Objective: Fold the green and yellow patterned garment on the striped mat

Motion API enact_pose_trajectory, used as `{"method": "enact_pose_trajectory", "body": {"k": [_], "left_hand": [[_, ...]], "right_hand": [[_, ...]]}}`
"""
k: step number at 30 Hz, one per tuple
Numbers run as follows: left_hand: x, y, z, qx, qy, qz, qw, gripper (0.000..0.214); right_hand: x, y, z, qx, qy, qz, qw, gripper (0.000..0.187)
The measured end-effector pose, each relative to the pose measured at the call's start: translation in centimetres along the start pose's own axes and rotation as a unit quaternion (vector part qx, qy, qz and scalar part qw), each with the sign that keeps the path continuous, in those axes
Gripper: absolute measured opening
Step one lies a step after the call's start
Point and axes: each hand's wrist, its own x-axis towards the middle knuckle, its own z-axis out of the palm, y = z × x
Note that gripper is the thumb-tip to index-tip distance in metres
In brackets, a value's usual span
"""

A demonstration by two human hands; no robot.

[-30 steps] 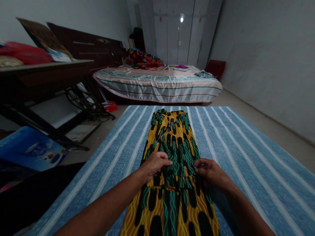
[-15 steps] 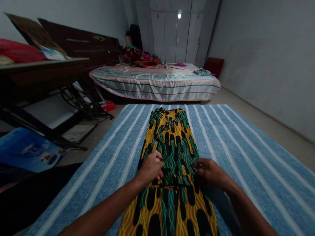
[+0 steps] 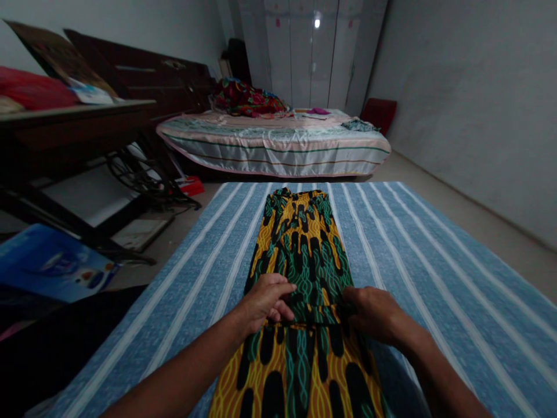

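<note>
A long patterned garment (image 3: 311,255) in yellow, black and green lies lengthwise on a blue surface with white stripes (image 3: 391,261). A folded band crosses it near my hands, and its near end runs out of view at the bottom. My left hand (image 3: 268,302) rests on the left side of the cloth by this fold, with its fingers spread. At the right edge, my right hand (image 3: 374,313) has its fingers closed on the garment. The fingertips of that hand are partly hidden.
Beyond the striped surface stands a bed (image 3: 278,145) with a bunched red floral blanket (image 3: 250,98). To the left are a dark table (image 3: 78,125) with an iron wheel below and a blue box (image 3: 52,261). A white wall (image 3: 470,104) is on the right.
My left hand's fingers have opened out from a curled shape over the cloth. My right hand has closed tighter at the garment's right edge and lowered slightly.
</note>
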Motion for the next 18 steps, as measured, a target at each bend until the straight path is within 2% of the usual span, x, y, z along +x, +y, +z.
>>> {"method": "enact_pose_trajectory", "body": {"k": [5,10,18], "left_hand": [[-0.43,-0.47,0.33,-0.013,0.02,0.007,1.0,0.034],[-0.2,-0.83,0.46,-0.037,0.035,0.015,0.999,0.037],[0.42,-1.03,0.3,-0.073,0.004,0.004,0.997,0.038]], "right_hand": [[0.42,-0.24,0.66,-0.016,0.026,0.001,1.0,0.025],[0.73,-0.07,0.97,0.004,0.045,-0.012,0.999,0.024],[0.87,0.58,0.95,0.029,0.07,-0.014,0.997,0.027]]}}
